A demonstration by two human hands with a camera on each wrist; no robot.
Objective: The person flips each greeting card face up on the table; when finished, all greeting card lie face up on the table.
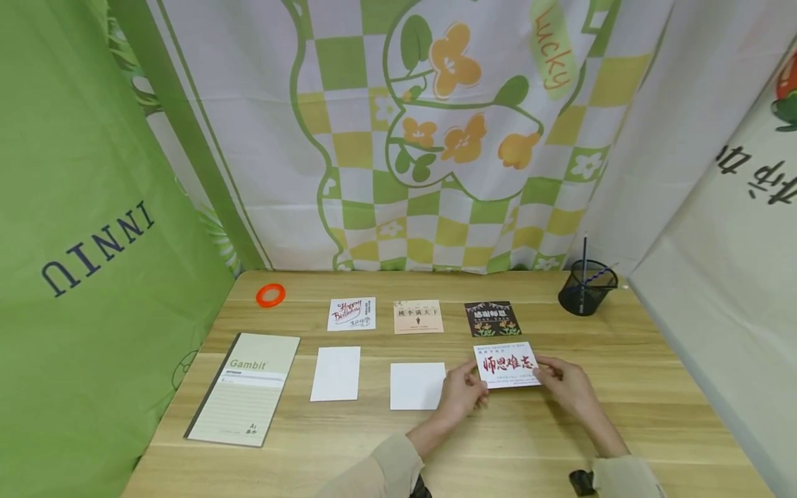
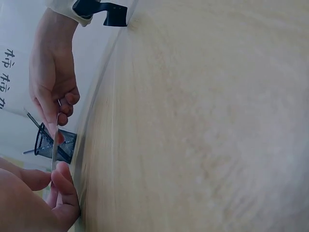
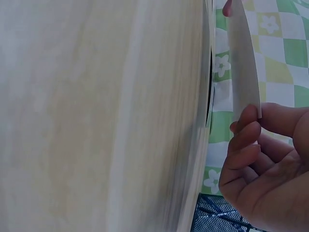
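Between both hands, a white card with red Chinese characters is held above the table. My left hand pinches its left edge between thumb and fingers, while my right hand pinches the right edge. Seen from the right wrist, the card appears nearly edge-on with its plain back showing, and the right hand grips its near end. In the left wrist view the card is a thin line between the left hand and the right hand.
Two blank white cards lie left of the hands. Behind are a Happy Birthday card, a pink card and a black card. Further off are a notebook, an orange tape roll and a mesh pen holder.
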